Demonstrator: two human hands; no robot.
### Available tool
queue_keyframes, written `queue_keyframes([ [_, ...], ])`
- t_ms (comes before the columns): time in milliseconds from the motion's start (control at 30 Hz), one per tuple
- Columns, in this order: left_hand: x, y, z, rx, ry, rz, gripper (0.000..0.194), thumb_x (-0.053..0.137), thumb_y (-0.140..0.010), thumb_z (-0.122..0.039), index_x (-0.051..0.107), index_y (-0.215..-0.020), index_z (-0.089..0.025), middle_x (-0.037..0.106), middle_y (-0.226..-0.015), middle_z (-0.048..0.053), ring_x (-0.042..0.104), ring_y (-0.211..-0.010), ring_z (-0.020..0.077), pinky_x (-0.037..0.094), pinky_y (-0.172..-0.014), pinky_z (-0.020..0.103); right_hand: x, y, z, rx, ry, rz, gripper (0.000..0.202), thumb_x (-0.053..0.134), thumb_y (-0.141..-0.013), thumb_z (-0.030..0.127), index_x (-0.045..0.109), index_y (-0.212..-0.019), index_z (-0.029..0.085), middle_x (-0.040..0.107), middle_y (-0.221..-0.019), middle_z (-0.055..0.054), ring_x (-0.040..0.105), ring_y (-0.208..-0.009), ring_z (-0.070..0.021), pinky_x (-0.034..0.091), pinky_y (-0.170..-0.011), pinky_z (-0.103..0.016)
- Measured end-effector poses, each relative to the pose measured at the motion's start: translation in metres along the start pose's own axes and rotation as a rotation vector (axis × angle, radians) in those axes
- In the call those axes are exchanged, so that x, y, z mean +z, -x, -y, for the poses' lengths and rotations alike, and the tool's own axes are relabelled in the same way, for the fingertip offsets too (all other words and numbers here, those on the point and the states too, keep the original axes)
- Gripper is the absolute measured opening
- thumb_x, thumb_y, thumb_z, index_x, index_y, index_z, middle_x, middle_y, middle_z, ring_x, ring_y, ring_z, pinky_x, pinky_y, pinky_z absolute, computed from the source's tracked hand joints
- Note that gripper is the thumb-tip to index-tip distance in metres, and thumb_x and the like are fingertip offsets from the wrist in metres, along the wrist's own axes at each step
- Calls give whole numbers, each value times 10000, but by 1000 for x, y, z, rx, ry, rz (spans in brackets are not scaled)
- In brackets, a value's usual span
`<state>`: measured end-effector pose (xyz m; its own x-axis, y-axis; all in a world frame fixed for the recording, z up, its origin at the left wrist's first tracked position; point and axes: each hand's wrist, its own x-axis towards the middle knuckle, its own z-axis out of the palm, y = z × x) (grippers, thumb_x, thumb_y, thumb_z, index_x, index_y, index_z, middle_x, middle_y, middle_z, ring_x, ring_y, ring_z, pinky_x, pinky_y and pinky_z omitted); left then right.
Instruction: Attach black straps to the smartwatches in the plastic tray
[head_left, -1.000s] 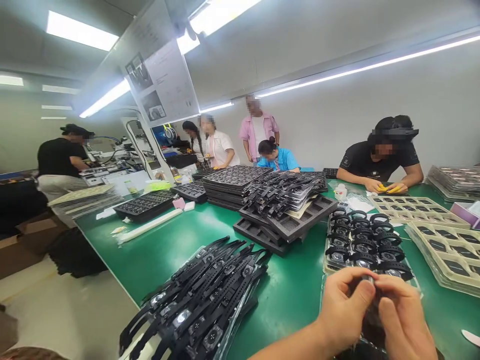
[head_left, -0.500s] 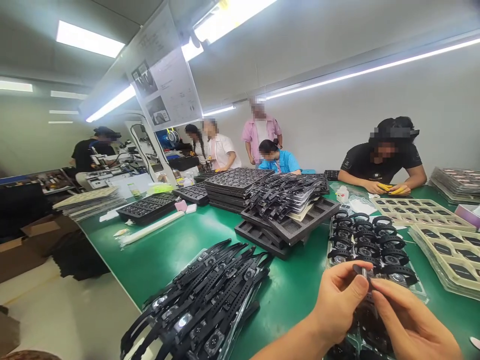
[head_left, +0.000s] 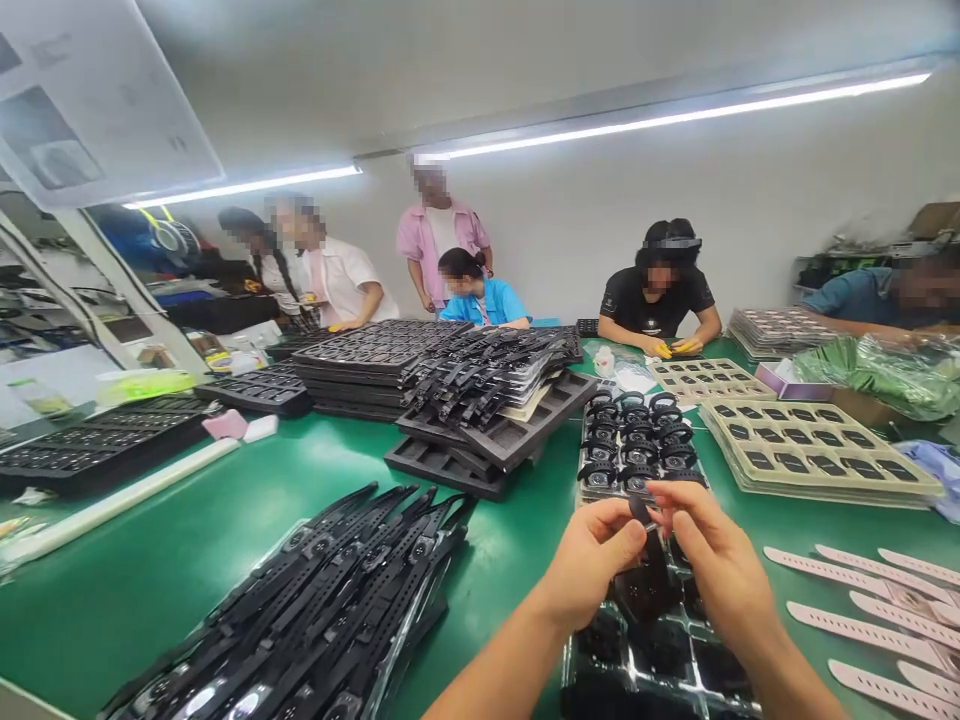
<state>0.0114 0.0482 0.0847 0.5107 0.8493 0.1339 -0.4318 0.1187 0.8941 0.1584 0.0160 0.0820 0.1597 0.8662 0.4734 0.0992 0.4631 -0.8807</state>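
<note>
My left hand point(head_left: 596, 560) is closed, thumb and fingers pinching a black watch strap point(head_left: 640, 508). Beside it my right hand point(head_left: 709, 545) has its fingers apart, with the fingertips touching or very near the strap's right side. A dark watch body point(head_left: 643, 585) shows below the strap, between my hands. Under both hands lies a clear tray point(head_left: 634, 668) with dark pieces in its compartments. Just beyond, black watches with looped straps point(head_left: 637, 440) stand in rows. To the left, many black watches with straight straps point(head_left: 322, 600) lie overlapping on a clear tray.
Black foam trays point(head_left: 360, 370) are stacked at centre left, near a pile of strapped watches point(head_left: 487, 385). Cream trays point(head_left: 817, 440) stand at right, pink straps point(head_left: 885, 620) nearer. Several people sit or stand around the green table point(head_left: 517, 560).
The view has turned right, bringing pink straps and another person in. My right hand's fingers have spread from their closed grip, while my left hand still pinches the strap.
</note>
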Motion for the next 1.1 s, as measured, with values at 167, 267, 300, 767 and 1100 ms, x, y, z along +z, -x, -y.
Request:
queue_keyframes([
  [167,-1,-3,6,-139,11,123,522,848,-676,-583,763,-867,-104,462,-637,-31,334,-557,56,232,-531,203,-7,-11,9,211,-130,152,291,765,-836,457,744,-674,216,567,-740,-9,531,-721,-158,478,-644,-244],
  [267,2,-3,12,-231,18,164,509,851,-670,-573,766,-833,-99,498,-629,-19,365,-544,61,260,-525,208,-7,-13,11,364,-333,-53,324,821,-769,495,718,-685,199,505,-633,24,449,-577,-111,403,-484,-207],
  [300,3,-3,14,-267,27,181,507,858,-661,-565,768,-830,-96,507,-627,-15,372,-540,62,263,-519,208,-7,-14,12,405,-396,-125,328,838,-746,507,722,-727,201,490,-602,36,427,-537,-99,373,-441,-194],
  [767,4,-3,25,-344,69,214,506,829,-680,-588,776,-845,-113,534,-585,-11,438,-510,69,323,-500,190,-10,-22,8,425,-523,-256,346,853,-738,489,706,-869,204,492,-572,67,421,-501,-70,378,-435,-142],
  [1100,-12,-3,3,520,-997,-96,255,592,-941,-196,671,-1183,-210,738,-1091,73,675,-987,210,545,-874,335,-4,-10,9,189,157,74,225,647,-915,432,718,-912,218,674,-776,-24,625,-730,-205,506,-692,-308],
])
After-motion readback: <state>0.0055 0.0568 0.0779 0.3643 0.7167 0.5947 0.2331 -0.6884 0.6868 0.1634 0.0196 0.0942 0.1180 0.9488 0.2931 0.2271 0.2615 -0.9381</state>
